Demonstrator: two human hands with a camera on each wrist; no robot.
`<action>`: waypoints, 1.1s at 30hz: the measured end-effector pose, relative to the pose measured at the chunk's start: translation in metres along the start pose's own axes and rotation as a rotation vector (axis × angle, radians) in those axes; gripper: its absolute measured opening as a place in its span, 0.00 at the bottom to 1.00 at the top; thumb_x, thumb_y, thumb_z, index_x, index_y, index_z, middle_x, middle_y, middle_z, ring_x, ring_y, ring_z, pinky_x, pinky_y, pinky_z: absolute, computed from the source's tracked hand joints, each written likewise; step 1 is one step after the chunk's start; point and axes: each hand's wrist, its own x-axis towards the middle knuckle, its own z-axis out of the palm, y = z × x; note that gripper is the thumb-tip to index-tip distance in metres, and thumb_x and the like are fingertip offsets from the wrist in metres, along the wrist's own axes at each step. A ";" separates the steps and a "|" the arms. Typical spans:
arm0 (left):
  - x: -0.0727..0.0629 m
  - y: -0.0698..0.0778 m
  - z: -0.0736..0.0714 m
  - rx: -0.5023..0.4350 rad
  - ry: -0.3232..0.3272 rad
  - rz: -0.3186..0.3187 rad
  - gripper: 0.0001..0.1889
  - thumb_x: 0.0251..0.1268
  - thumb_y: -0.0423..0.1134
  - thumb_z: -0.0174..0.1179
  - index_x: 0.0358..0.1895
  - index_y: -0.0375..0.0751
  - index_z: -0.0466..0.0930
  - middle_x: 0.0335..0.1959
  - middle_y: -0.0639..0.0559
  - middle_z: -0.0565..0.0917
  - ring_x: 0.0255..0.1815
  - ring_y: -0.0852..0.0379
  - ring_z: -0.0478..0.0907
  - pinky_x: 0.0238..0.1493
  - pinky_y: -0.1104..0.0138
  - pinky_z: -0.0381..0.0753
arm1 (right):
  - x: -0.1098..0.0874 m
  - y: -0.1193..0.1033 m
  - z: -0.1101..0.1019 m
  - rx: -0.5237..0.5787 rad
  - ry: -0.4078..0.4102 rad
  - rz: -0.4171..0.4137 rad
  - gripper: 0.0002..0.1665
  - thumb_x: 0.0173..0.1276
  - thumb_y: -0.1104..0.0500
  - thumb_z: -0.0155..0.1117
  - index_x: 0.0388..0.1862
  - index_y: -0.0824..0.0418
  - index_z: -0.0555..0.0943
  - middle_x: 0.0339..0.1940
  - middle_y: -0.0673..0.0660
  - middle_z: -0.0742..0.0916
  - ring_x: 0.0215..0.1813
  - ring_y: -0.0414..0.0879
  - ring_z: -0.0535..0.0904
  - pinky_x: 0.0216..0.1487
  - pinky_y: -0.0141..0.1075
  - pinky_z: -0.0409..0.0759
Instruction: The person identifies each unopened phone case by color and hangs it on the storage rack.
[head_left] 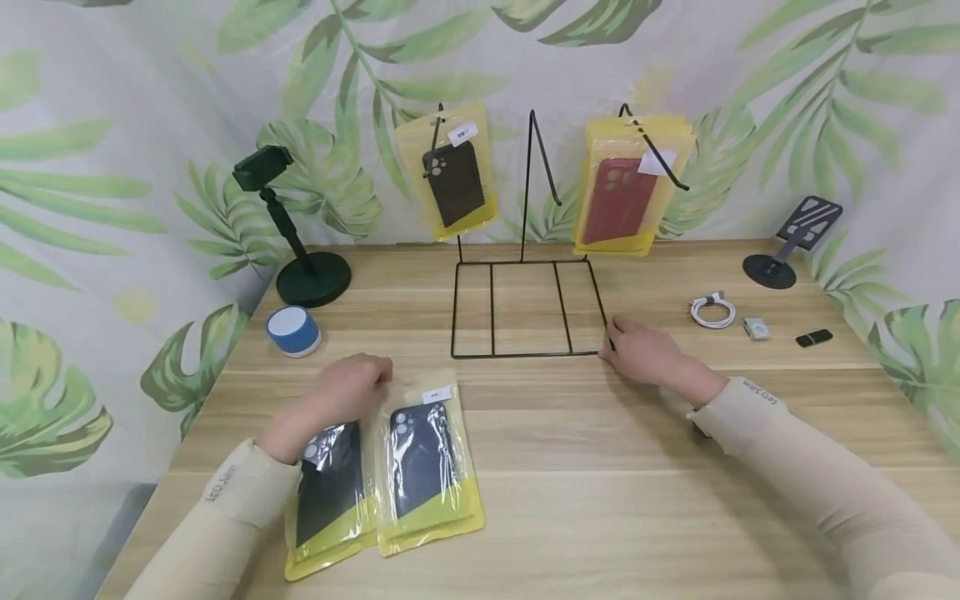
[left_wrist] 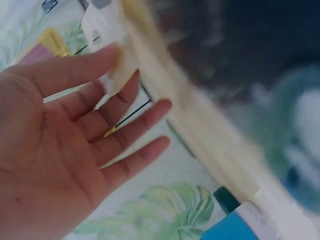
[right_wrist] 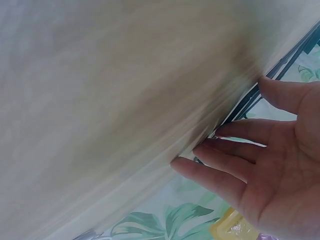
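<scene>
Two clear-and-yellow pouches with dark phone cases lie side by side at the table's front left: a right pouch (head_left: 423, 467) and a left pouch (head_left: 333, 492). My left hand (head_left: 348, 387) is over their upper ends. In the left wrist view its thumb and index finger pinch clear plastic at the right pouch's top corner, the other fingers spread. A black wire display rack (head_left: 510, 356) stands at the back. My right hand (head_left: 641, 350) holds its front right corner, thumb and fingertips at the wire (right_wrist: 245, 105).
On the rack's hooks hang a dark-case pouch (head_left: 453, 179) and several red-case pouches (head_left: 622, 200); the middle hook (head_left: 543, 158) is bare. Left are a green stand (head_left: 311, 279) and a blue-white round container (head_left: 292, 331); right, a coiled white cable (head_left: 712, 312), small items and a phone stand (head_left: 772, 271).
</scene>
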 end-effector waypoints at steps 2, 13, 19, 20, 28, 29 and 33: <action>-0.001 0.000 -0.009 -0.092 0.042 -0.015 0.02 0.68 0.33 0.60 0.37 0.38 0.81 0.29 0.49 0.83 0.27 0.56 0.73 0.29 0.64 0.75 | -0.001 0.000 0.000 0.002 -0.003 0.002 0.37 0.79 0.47 0.49 0.72 0.76 0.64 0.73 0.73 0.68 0.72 0.67 0.68 0.64 0.62 0.74; 0.003 0.019 -0.073 -0.746 0.411 0.087 0.05 0.70 0.31 0.59 0.41 0.30 0.78 0.28 0.58 0.83 0.25 0.65 0.75 0.28 0.72 0.78 | -0.003 0.000 -0.003 0.004 -0.010 0.020 0.37 0.78 0.47 0.49 0.72 0.75 0.64 0.74 0.73 0.68 0.73 0.66 0.66 0.66 0.63 0.72; 0.025 0.041 -0.114 -0.823 0.622 0.150 0.05 0.69 0.30 0.61 0.41 0.30 0.78 0.25 0.68 0.82 0.21 0.66 0.69 0.22 0.74 0.68 | -0.003 0.001 -0.003 -0.005 -0.012 0.019 0.37 0.79 0.47 0.49 0.72 0.75 0.64 0.74 0.72 0.68 0.73 0.66 0.67 0.64 0.63 0.73; 0.029 0.043 -0.120 -0.843 0.647 0.159 0.04 0.69 0.30 0.61 0.41 0.32 0.79 0.25 0.66 0.83 0.20 0.66 0.68 0.21 0.74 0.67 | -0.002 0.001 -0.003 -0.005 -0.010 0.018 0.37 0.79 0.47 0.49 0.72 0.75 0.64 0.74 0.72 0.68 0.73 0.66 0.67 0.64 0.63 0.73; 0.059 0.053 -0.153 -1.008 0.773 0.250 0.06 0.69 0.32 0.61 0.34 0.49 0.79 0.24 0.62 0.83 0.20 0.61 0.66 0.23 0.73 0.65 | -0.003 -0.003 -0.004 -0.003 -0.004 0.010 0.37 0.78 0.47 0.50 0.72 0.74 0.65 0.74 0.72 0.69 0.73 0.66 0.67 0.63 0.63 0.74; 0.061 0.053 -0.154 -1.030 0.774 0.256 0.06 0.68 0.31 0.61 0.34 0.48 0.79 0.24 0.61 0.83 0.20 0.61 0.66 0.24 0.73 0.65 | -0.003 -0.003 -0.004 -0.001 -0.006 0.011 0.37 0.78 0.47 0.50 0.72 0.74 0.65 0.74 0.72 0.68 0.73 0.66 0.67 0.63 0.64 0.74; 0.070 0.051 -0.157 -1.056 0.778 0.271 0.07 0.68 0.30 0.61 0.34 0.48 0.79 0.23 0.61 0.82 0.19 0.62 0.66 0.24 0.73 0.66 | -0.003 -0.003 -0.004 -0.003 -0.009 0.011 0.37 0.78 0.47 0.49 0.72 0.74 0.65 0.74 0.72 0.68 0.73 0.66 0.67 0.63 0.64 0.74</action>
